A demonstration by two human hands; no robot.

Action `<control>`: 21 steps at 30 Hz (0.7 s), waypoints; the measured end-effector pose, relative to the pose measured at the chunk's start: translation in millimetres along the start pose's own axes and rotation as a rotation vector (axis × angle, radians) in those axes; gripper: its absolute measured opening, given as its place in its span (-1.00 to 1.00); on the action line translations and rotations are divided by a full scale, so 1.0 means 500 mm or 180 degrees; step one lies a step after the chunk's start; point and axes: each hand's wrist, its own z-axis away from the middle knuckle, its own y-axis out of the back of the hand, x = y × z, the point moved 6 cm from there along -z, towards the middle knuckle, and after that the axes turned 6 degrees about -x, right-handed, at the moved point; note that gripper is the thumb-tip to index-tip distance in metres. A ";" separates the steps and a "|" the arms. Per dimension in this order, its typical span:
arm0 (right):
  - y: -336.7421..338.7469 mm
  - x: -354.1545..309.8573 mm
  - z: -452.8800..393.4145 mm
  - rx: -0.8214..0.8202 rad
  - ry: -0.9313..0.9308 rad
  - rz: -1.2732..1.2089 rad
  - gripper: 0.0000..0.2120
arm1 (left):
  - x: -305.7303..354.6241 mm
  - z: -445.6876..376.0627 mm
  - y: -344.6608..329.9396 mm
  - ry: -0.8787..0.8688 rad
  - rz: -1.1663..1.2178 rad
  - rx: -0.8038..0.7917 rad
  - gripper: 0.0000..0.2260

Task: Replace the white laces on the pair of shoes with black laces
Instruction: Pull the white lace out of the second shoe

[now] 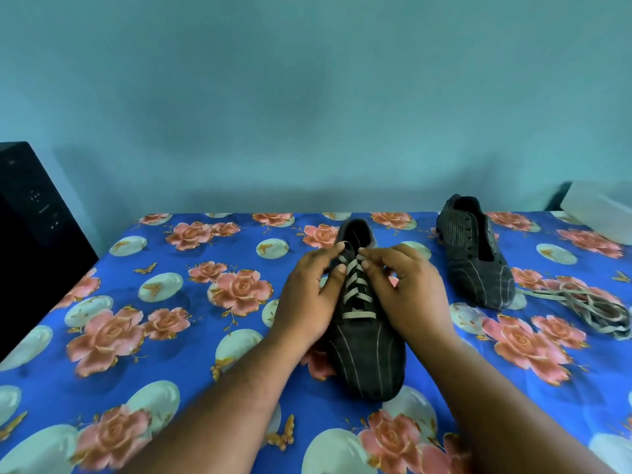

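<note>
White laces (355, 289) remain threaded between both hands. Left hand (309, 295) and right hand (407, 289) pinch the top ends (probably to unlace the shoe (367, 350)).

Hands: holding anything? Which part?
Both hands, left and right, pinch the white lace at its top, near the shoe's collar, one on each side.

Blue floral tablecloth with pink roses (205, 336) over table, plain teal wall (307, 97) behind, black speaker-ish box (30, 213) far left, white box (602, 210) far right.
</note>
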 end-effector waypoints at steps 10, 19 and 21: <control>-0.013 0.042 0.004 -0.0578 -0.0732 -0.1539 -0.63 | -0.025 -0.013 0.030 -0.0210 -0.0899 0.0611 -0.55; 0.043 0.077 0.002 0.0101 -0.1684 -0.3569 -0.31 | -0.046 -0.004 0.118 0.0395 0.0770 0.1547 -0.51; 0.061 0.077 -0.007 0.0292 -0.1457 -0.4126 -0.46 | -0.048 0.001 0.131 0.0575 0.1199 0.1692 -0.64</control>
